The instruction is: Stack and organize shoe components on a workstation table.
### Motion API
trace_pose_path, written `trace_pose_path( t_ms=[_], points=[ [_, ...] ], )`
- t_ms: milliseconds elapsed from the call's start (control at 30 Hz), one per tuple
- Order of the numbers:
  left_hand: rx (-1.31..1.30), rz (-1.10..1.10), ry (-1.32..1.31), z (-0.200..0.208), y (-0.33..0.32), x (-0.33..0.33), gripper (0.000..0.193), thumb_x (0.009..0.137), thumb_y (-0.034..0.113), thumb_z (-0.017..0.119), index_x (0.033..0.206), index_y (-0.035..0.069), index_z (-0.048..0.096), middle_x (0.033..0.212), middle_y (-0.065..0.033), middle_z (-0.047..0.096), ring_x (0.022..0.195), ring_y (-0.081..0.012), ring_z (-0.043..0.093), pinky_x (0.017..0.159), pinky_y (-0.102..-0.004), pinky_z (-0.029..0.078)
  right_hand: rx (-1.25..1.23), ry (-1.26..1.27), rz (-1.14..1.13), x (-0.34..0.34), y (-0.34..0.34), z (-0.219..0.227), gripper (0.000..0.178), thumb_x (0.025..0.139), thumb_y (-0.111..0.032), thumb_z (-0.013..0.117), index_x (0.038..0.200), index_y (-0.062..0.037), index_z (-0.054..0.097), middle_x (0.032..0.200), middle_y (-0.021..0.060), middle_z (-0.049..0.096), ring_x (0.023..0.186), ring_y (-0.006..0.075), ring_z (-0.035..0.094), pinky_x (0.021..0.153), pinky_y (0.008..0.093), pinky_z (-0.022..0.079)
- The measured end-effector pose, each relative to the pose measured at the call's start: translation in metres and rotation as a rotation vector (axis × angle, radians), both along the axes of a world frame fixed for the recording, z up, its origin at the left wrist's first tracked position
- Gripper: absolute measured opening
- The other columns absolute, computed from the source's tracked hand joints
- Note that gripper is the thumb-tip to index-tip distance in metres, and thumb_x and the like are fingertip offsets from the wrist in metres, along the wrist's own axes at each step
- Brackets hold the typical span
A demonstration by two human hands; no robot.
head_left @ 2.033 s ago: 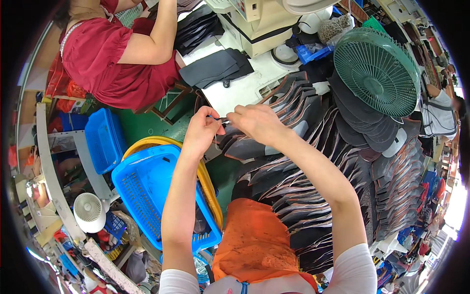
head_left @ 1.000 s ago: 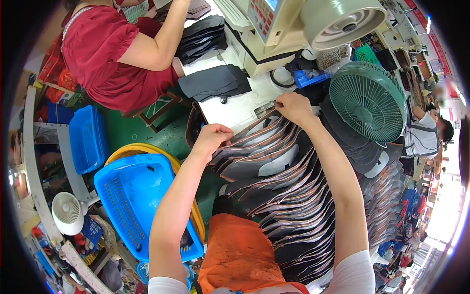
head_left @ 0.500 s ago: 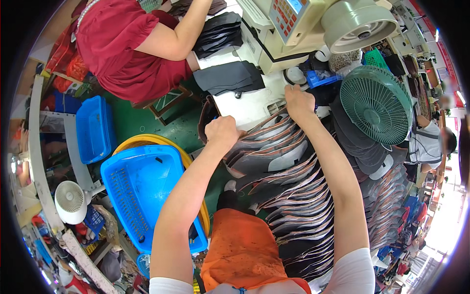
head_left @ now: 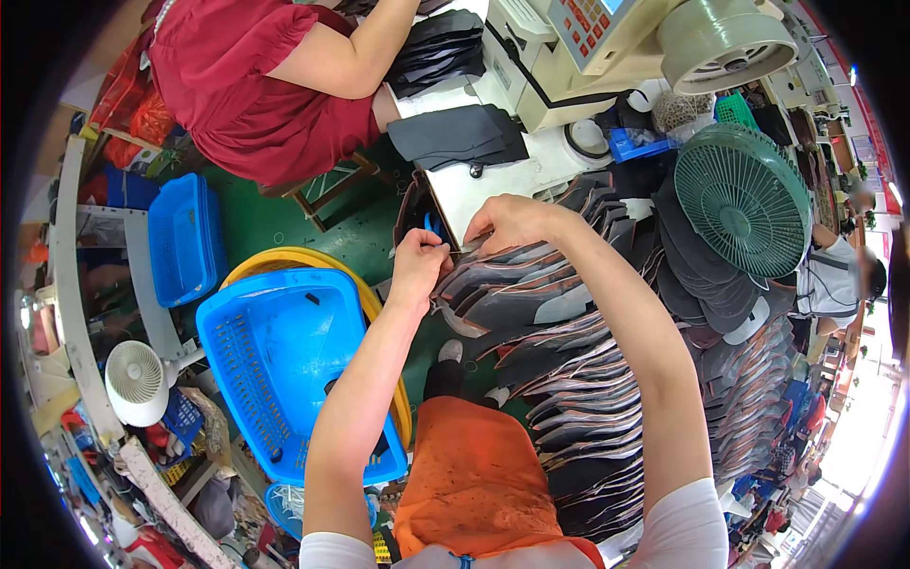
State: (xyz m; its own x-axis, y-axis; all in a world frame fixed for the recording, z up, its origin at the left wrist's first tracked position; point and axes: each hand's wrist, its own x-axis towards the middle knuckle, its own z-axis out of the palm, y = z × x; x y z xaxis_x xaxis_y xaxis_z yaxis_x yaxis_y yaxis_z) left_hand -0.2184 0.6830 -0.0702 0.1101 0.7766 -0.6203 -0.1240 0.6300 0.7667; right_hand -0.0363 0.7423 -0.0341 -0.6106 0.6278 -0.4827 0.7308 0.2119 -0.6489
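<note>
Rows of overlapping dark grey curved pieces, like shoe uppers (head_left: 517,289), with thin brownish edges and lighter patches, lie in front of me. At the left end of the top row, my left hand (head_left: 420,273) is closed in a pinch; what it holds is too small to make out. My right hand (head_left: 517,225) sits just right of it, over the same end, its fingers bent down and closed together. A thin, pale line like a thread seems to run between the fingertips. Beyond them is the white machine table (head_left: 512,180) with flat grey pieces (head_left: 460,136) on it.
A sewing machine (head_left: 559,71) with a keypad stands at the far side. Right are a green fan (head_left: 741,201) and stacked dark pieces (head_left: 697,261). Left are a blue basket (head_left: 284,322) on a yellow tub (head_left: 294,258) and blue bins (head_left: 185,242). A person in red (head_left: 246,85) sits far left.
My right hand has moved left from the far right end of the top row to beside my left hand. Both hands now meet at the row's left end. The view has shifted slightly.
</note>
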Motion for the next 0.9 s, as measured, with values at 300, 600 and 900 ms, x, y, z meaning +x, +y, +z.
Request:
trace_pose_path(
  t_ms=[300, 600, 900],
  points=[
    [0.321, 0.134, 0.115, -0.024, -0.018, -0.013, 0.020, 0.084, 0.015, 0.058, 0.098, 0.004, 0.051, 0.079, 0.0001, 0.053, 0.073, -0.0082, 0.049, 0.063, -0.0226, 0.038, 0.784, 0.049, -0.285, 0.001, -0.043, 0.022, 0.030, 0.075, -0.017, 0.062, 0.104, -0.0076, 0.059, 0.092, 0.0092, 0.062, 0.078, 0.0275, 0.060, 0.068, 0.0342, 0.048],
    [0.285, -0.180, -0.239, -0.013, -0.078, -0.011, 0.049, 0.078, 0.014, 0.065, 0.122, 0.006, 0.045, 0.115, -0.0021, 0.052, 0.103, -0.0127, 0.050, 0.086, -0.0285, 0.041, 0.527, -0.303, -1.712, 0.126, -0.368, 0.098, 0.021, 0.078, -0.008, 0.063, 0.098, -0.0016, 0.060, 0.081, -0.0012, 0.055, 0.066, 0.0054, 0.049, 0.063, 0.0201, 0.040],
    [0.190, -0.098, -0.198, 0.010, -0.085, 0.013, 0.047, 0.074, 0.000, 0.063, 0.118, 0.001, 0.048, 0.113, -0.0079, 0.054, 0.103, -0.0188, 0.052, 0.087, -0.0320, 0.044, -0.061, -0.244, -2.784, 0.066, -0.700, 0.005, 0.063, 0.078, -0.054, 0.055, 0.118, -0.0053, 0.049, 0.089, 0.0058, 0.055, 0.048, 0.0115, 0.041, 0.035, 0.0243, 0.026]
  ],
)
